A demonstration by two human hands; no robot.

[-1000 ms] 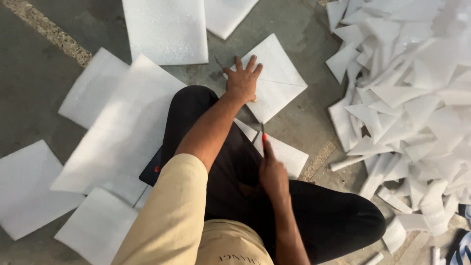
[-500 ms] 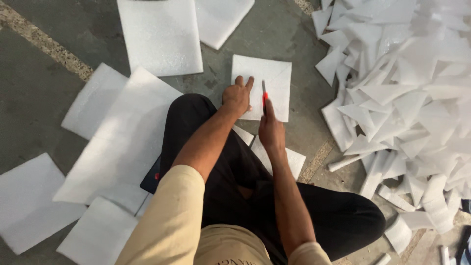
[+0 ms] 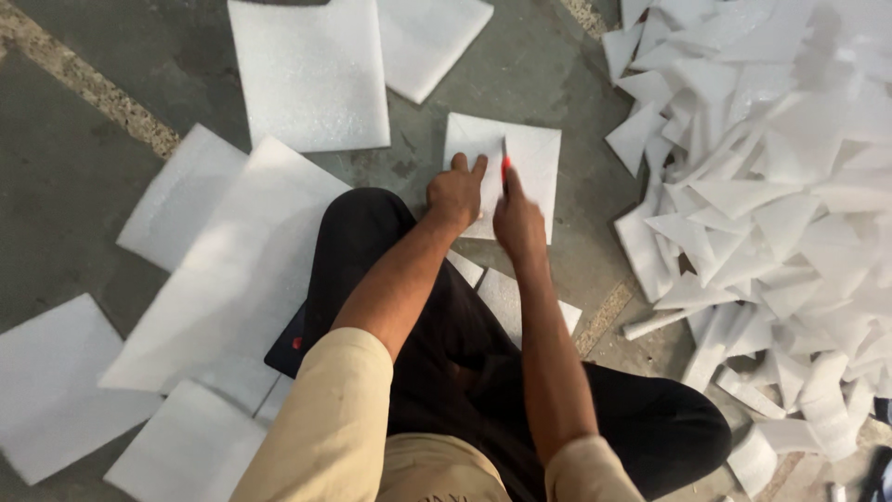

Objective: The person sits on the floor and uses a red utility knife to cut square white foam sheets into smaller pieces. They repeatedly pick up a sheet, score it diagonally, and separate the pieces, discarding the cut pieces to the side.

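Foam square [image 3: 531,167], white, lay flat on the grey concrete floor [image 3: 84,186] just ahead of the seated person's black-trousered knee [image 3: 372,242]; this sheet serves as the landmark for all entries below.

Left hand [image 3: 455,193]: rested on the near-left part of the square, fingers curled and pressing down, closed on nothing, simply pinning the sheet.

Right hand [image 3: 517,221]: sat at the near edge of the square, just right of the left hand, fingers wrapped tight around a red-handled cutter [image 3: 505,169] whose tip stood over the middle of the sheet, pointing away from the body.

Handling note (a judgement): a clean cut would call for the pinning hand to stay flat and clear of the blade's line, with the cutter drawn in one steady stroke so the soft foam did not bunch or tear.

Large foam sheet [image 3: 311,74]: beyond and left of the square, apart from it.

Foam sheets [image 3: 223,279]: overlapping, left of the square, beside the knee.

Heap of cut foam pieces [image 3: 771,186]: right of the square, its nearest pieces close to the sheet's right edge (mostly triangles and strips).

Small foam offcut [image 3: 506,297]: nearer than the square, partly under the right forearm.
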